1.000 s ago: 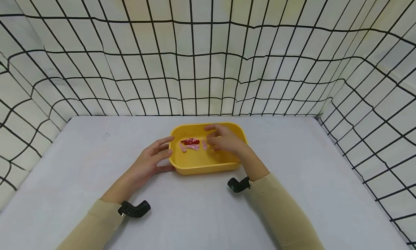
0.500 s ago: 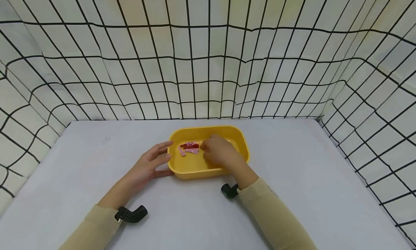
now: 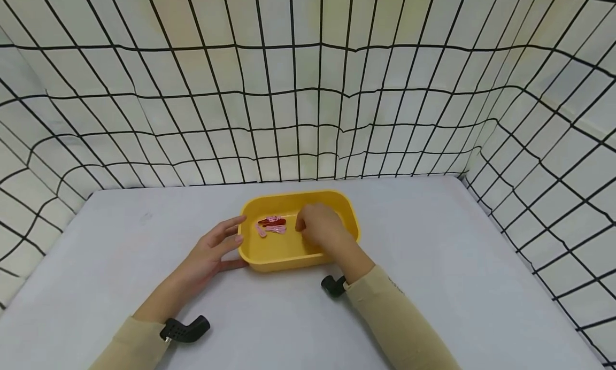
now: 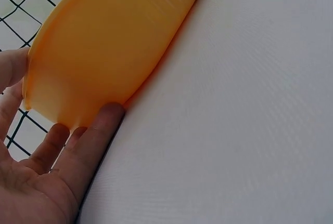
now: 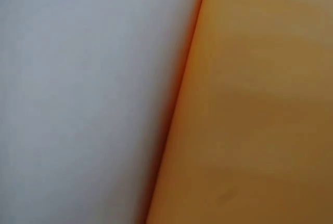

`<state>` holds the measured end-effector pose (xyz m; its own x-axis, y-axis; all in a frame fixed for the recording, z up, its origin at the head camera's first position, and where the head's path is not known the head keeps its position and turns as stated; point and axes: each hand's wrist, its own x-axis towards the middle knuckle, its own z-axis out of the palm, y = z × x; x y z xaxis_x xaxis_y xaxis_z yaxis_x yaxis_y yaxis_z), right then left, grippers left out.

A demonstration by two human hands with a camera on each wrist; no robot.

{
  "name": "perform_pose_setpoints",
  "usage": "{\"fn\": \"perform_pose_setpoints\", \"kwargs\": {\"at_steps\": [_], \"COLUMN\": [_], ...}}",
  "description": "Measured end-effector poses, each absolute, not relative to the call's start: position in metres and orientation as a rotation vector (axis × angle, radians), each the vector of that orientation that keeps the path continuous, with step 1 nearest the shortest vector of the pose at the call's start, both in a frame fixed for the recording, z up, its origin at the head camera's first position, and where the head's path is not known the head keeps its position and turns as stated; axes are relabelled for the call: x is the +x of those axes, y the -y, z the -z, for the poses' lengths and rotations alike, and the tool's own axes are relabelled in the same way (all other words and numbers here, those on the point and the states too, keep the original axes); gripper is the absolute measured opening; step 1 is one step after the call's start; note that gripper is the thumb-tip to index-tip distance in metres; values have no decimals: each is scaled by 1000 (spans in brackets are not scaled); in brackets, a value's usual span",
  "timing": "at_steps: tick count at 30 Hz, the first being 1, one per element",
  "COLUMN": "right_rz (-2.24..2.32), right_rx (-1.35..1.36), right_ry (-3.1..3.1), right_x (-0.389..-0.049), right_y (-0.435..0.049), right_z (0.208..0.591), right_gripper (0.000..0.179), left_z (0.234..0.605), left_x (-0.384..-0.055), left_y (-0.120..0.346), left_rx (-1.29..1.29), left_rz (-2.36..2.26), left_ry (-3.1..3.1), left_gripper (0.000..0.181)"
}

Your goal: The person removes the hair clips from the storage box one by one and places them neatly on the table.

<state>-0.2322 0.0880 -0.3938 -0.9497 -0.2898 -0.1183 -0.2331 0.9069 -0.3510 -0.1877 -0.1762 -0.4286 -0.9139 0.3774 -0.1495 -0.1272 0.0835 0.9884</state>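
A yellow plastic tray [image 3: 289,262] lies on the table in the head view. Toward its left end, red and pink hair clips [image 3: 273,224] lie in a small bunch. My left hand [image 3: 207,255] rests against the tray's left end with fingers spread. The left wrist view shows fingertips touching the outer wall from rim to base, around nothing. Inside the tray, right of the clips, my right hand [image 3: 322,228] reaches down with bent fingers. Its fingertips are hidden, so what it touches or pinches cannot be seen. The right wrist view shows only the tray wall [image 5: 250,104] and tabletop.
A white tabletop [image 3: 423,241] surrounds the tray. Black netting [image 3: 298,126] over white sheeting stands behind the table and along both sides. A black wrist camera [image 3: 185,330] sits at my left cuff, and another [image 3: 333,286] at my right.
My right hand has gone from hovering with spread fingers to reaching down into the tray. The single pink clip beside it is no longer visible. My left hand stays at the tray's end.
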Motion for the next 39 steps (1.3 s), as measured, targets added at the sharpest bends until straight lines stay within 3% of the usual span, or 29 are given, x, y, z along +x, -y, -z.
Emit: {"fn": "perform_pose_setpoints", "kwargs": {"at_steps": [10, 18, 26, 39], "right_rz": [804, 1202, 1683, 1752], "right_rx": [-432, -494, -350, -232], "right_ry": [-2745, -2583, -2449, -2505], "right_x": [-235, -242, -238, -243], "right_y": [-109, -161, -198, -227], "right_z": [395, 366, 359, 362], "right_gripper": [22, 31, 34, 37], "left_z": [435, 439, 437, 430], "left_x": [-190, -207, -205, -195], "left_y": [174, 171, 180, 179], "left_rx": [237, 257, 229, 225], "left_rz": [-1903, -1861, -1836, -1842], "left_ry": [-1983, -1959, -2044, -2049], "left_gripper": [57, 56, 56, 58]}}
